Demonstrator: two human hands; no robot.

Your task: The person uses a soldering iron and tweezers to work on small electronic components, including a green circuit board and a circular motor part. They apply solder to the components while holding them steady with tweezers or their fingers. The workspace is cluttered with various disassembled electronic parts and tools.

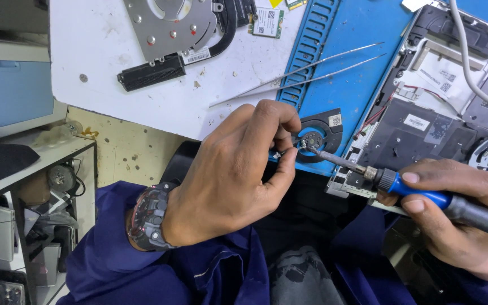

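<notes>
You sit in an electronics repair workshop: an opened laptop lies on a blue mat, with tweezers, a heatsink plate, a wireless card and a soldering iron over the scuffed white desk.

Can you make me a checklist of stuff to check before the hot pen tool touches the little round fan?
1. Left hand pinches the small fan: ok.
2. Right hand grips the soldering iron by its blue handle, away from the metal tip: ok.
3. Tip points at the fan's middle: ok.
4. Fingers clear of the tip: not ok, very close.
5. Tip hot: cannot tell.
6. Tweezers lie aside: ok.
</notes>
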